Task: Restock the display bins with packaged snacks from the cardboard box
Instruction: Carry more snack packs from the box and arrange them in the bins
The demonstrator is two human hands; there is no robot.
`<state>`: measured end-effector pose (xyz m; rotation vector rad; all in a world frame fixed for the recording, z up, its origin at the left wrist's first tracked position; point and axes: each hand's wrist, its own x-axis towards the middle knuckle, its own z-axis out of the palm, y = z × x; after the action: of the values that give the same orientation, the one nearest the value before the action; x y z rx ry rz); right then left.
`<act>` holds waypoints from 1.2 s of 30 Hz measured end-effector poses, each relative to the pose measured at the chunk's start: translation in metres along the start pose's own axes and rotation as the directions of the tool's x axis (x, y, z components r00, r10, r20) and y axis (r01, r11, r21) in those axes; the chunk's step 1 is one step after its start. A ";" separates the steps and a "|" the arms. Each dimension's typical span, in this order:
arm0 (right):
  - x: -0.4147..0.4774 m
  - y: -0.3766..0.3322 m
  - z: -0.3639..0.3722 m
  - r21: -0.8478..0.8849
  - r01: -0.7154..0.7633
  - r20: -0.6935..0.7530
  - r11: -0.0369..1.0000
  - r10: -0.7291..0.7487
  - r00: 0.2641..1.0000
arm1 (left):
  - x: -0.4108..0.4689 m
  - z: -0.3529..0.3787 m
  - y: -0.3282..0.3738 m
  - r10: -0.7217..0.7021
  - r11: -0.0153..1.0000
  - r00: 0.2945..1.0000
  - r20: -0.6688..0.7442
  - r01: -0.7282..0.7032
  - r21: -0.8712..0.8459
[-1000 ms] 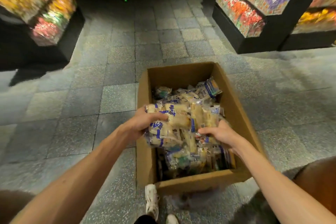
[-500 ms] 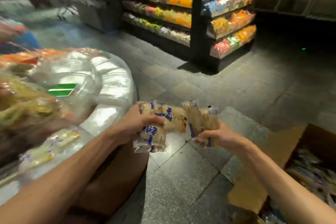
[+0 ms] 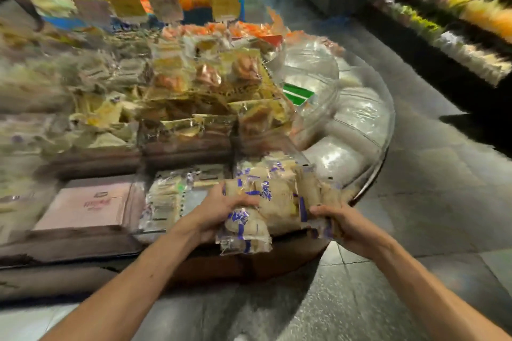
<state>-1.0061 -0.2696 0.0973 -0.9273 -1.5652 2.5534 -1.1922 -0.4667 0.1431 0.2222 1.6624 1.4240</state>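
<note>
Now both hands clasp one bundle of blue-and-white snack packets [image 3: 277,202] between them. The left hand [image 3: 219,213] curls around its left end, thumb on top, and the right hand [image 3: 343,225] grips its right end. Just beyond the fingers, a display bin [image 3: 233,173] holds matching packets [image 3: 260,169]. A pink box [image 3: 83,207] lies well left of the left hand.
</note>
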 end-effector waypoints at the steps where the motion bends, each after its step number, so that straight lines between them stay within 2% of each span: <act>1: 0.014 0.003 0.005 0.021 -0.031 0.014 0.999 0.031 0.999 | 0.003 -0.014 -0.001 -0.015 1.000 1.000 -0.008 0.015 -0.002; 5: 0.051 0.001 0.018 0.080 -0.134 0.054 0.988 0.130 0.990 | 0.023 -0.050 -0.007 -0.059 0.998 0.998 -0.027 0.059 -0.004; 10: 0.083 -0.017 0.023 0.183 -0.208 0.210 0.961 0.168 0.963 | 0.044 -0.055 -0.008 -0.131 0.991 0.991 -0.033 0.129 -0.047; 13: 0.105 -0.025 0.018 0.100 -0.233 0.252 0.967 0.202 0.946 | 0.054 -0.045 -0.008 -0.189 0.979 0.982 -0.013 0.188 -0.073; 16: 0.122 -0.030 0.000 0.019 -0.269 0.233 0.963 0.258 0.938 | 0.062 -0.029 -0.018 -0.254 0.956 0.966 -0.035 0.246 -0.159; 20: 0.131 -0.037 -0.031 0.021 -0.299 0.173 0.954 0.291 0.941 | 0.070 -0.016 -0.028 -0.305 0.927 0.952 -0.042 0.286 -0.241; 27: 0.138 -0.054 -0.079 -0.044 -0.242 0.033 0.969 0.243 0.969 | 0.080 -0.032 -0.033 -0.369 0.906 0.915 -0.164 0.316 -0.281; 31: 0.134 -0.055 -0.081 -0.184 -0.219 -0.030 0.958 0.217 0.976 | 0.082 -0.046 -0.034 -0.368 0.909 0.912 -0.180 0.313 -0.275; 36: 0.130 -0.038 -0.051 -0.255 -0.181 -0.015 0.950 0.183 0.983 | 0.085 -0.055 -0.026 -0.354 0.916 0.918 -0.180 0.302 -0.262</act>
<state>-1.0999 -0.1702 0.0488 -1.1345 -1.9326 2.5118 -1.2695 -0.4585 0.0735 -0.3510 1.6018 1.4003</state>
